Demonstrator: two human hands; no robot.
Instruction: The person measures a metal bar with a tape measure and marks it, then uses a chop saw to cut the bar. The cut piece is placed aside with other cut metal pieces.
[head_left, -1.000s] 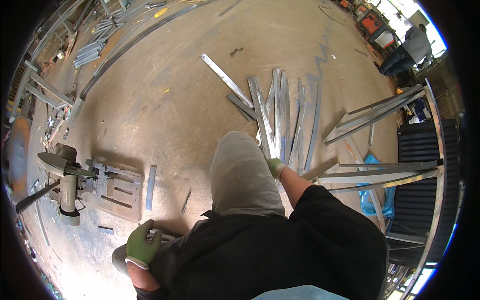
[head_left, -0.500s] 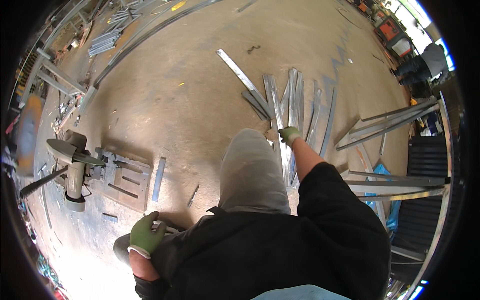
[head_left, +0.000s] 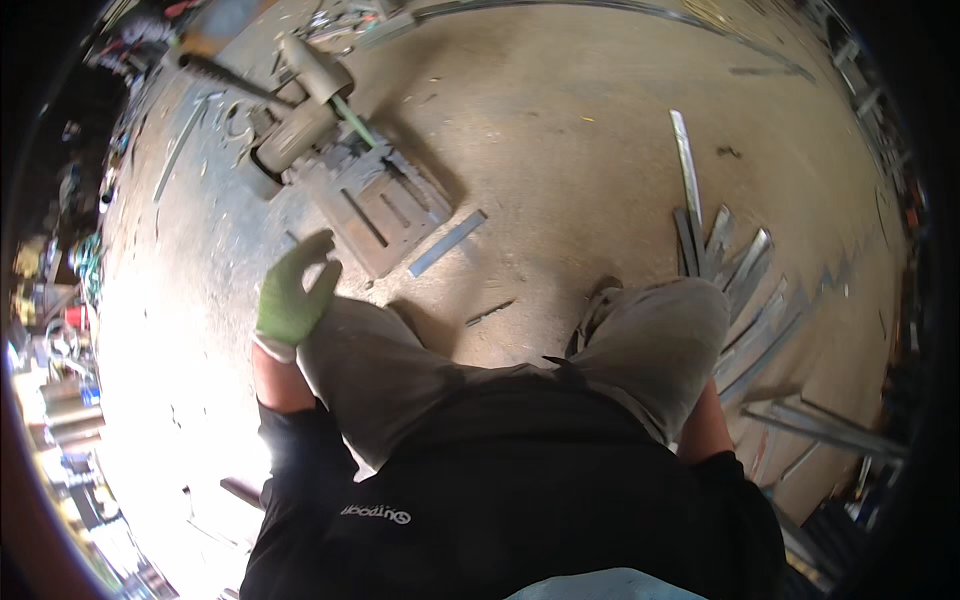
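My left hand, in a green glove with a white cuff, is held above my left thigh, fingers and thumb apart with nothing between them. Just beyond it stands a chop saw on a slotted metal base. A short flat steel bar lies along the base's near right edge. My right forearm passes down behind my right knee, which hides the hand. Several steel bars lie fanned out on the floor past that knee; their near ends are hidden too.
A thin dark rod lies on the floor between my feet. Steel frame pieces stand at the right. Long bars run along the far side. Cluttered shelves line the left edge, beside a brightly sunlit floor patch.
The view has swung left, so the saw now stands ahead and the steel bars sit farther right. My right hand, earlier gripping a steel bar, has gone behind my knee. My left hand is raised.
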